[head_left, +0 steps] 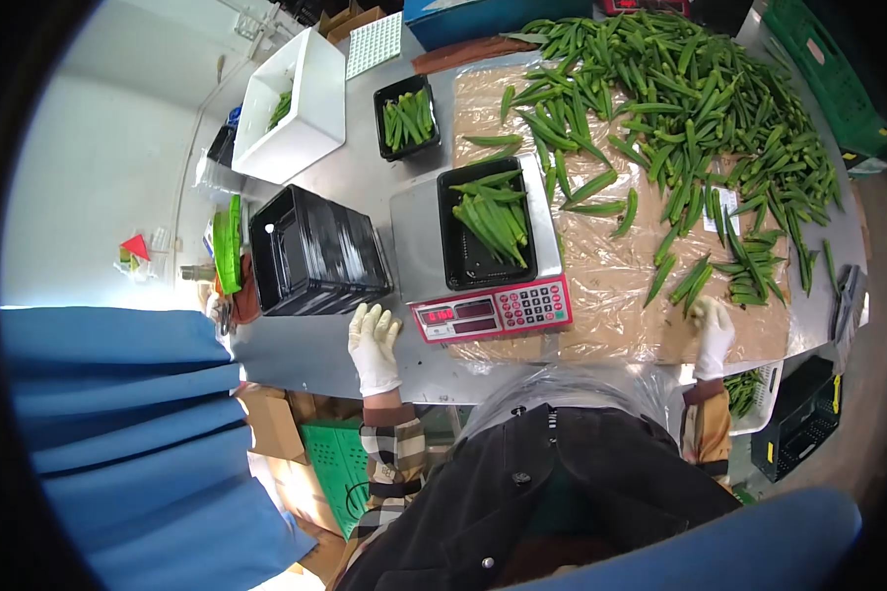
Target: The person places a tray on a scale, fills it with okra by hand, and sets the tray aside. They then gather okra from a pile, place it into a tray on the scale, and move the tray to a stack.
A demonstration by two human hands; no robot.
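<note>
My left hand (374,344), in a white glove, rests flat on the steel table (315,350) just left of the scale's red keypad (493,310), fingers apart and holding nothing. A black tray (458,271) with several okra pods sits on the scale. My right hand (712,333), also gloved, lies on the brown paper (611,295) near the table's front edge, close to a few loose okra pods (688,281); its fingers look loosely spread with nothing in them. A big heap of okra (680,98) covers the far right of the table.
A stack of empty black trays (315,251) stands left of the scale. Behind it are a filled okra tray (407,118) and a white box (301,103). Green crates (828,69) sit at the far right, and a black crate (803,419) stands on the floor.
</note>
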